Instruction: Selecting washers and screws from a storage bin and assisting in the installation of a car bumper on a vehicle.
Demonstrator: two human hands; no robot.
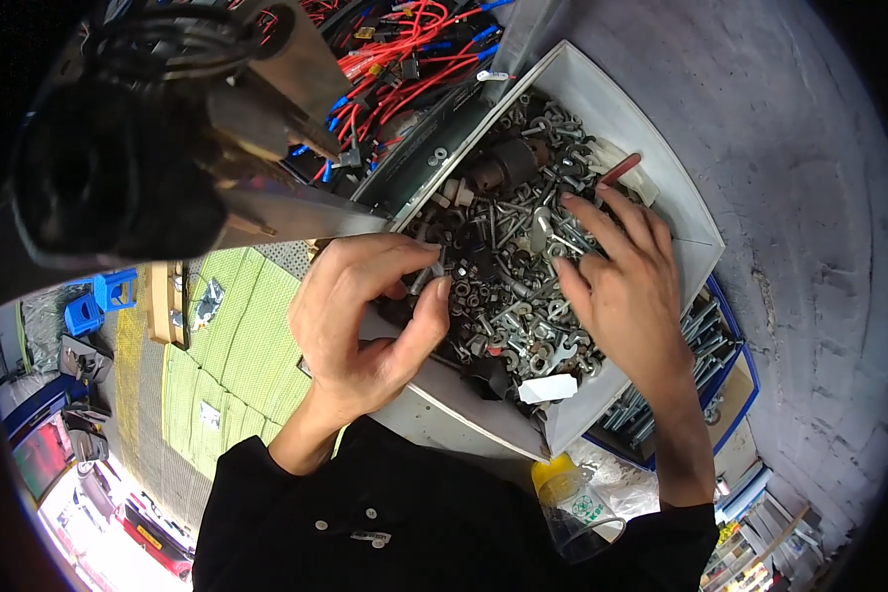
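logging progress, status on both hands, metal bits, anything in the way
Left hand: small grey metal piece between thumb and forefinger, grip unclear. Right hand: open over loose grey metal fasteners. Narrow red strip beside it.

A green mat [252, 335] lay flat. At its left edge sat a brown tray [158, 301]; farther left, blue plastic objects [116, 289]. Red wires [390, 84] lay above its right; well right, a blue-rimmed bin [751, 367].

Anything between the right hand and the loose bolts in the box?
Nothing visible: the right hand is inside the walls of the box, its spread fingers directly over the bolts. A red strip lies just beyond the fingertips, not in between. Whether they touch metal, I can't tell.
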